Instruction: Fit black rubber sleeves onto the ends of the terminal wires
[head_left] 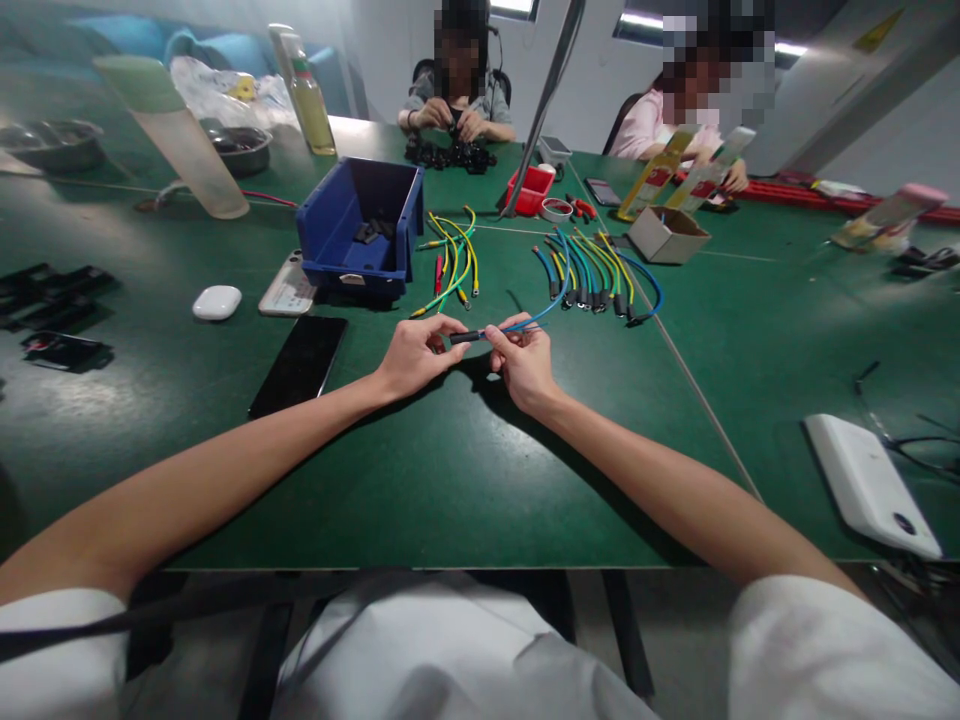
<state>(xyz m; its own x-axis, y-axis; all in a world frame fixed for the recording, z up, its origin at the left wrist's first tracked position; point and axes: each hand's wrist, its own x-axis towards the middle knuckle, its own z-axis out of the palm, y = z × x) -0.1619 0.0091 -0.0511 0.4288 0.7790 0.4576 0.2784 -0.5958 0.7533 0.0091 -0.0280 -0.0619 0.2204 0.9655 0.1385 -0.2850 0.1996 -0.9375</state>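
Between my two hands, just above the green table, is a blue cable [551, 307] with a black sleeve [466, 338] at its left end. My left hand [421, 352] pinches the sleeve between thumb and fingers. The thumb and fingers of my right hand [523, 362] are closed on the cable just right of the sleeve. From there the cable curves up toward a row of blue and yellow-green cables [596, 275] with black sleeves on their near ends. Left of that row lies a looser group of yellow-green cables [454, 260].
A blue bin [360, 225] holding small black pieces stands behind my left hand. A dark phone [300, 365] lies beside my left forearm, with a white case [217, 302] farther left. A white power bank [870, 485] is at right. Two people sit across the green table [465, 480].
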